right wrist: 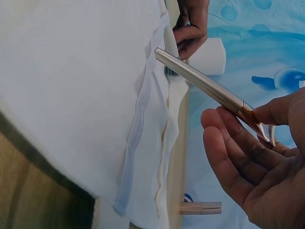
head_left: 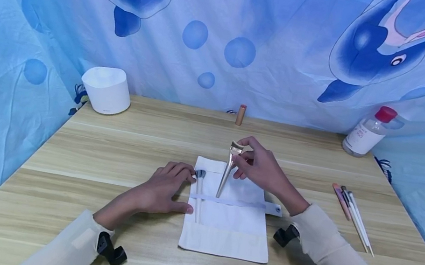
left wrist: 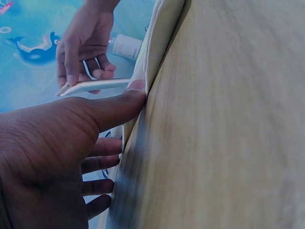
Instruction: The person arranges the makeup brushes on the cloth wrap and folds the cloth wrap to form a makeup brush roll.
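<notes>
A white cloth brush roll (head_left: 226,229) lies flat on the wooden table (head_left: 106,152), with a pale elastic band (head_left: 242,203) across it. A white-handled brush (head_left: 197,198) with dark bristles is tucked under the band at the left. My right hand (head_left: 243,159) pinches a metallic brush (head_left: 226,175) near its flat head, with the handle tip down at the band. In the right wrist view the metallic brush (right wrist: 200,82) slants over the cloth (right wrist: 71,71). My left hand (head_left: 176,178) rests flat at the roll's left edge. Its thumb (left wrist: 128,95) presses the cloth edge (left wrist: 157,43).
A white round container (head_left: 106,89) stands back left and a small copper tube (head_left: 240,115) at the back middle. A clear bottle with a red cap (head_left: 368,131) is back right. Several thin brushes (head_left: 353,216) lie on the table to the right. A blue dolphin cloth surrounds the table.
</notes>
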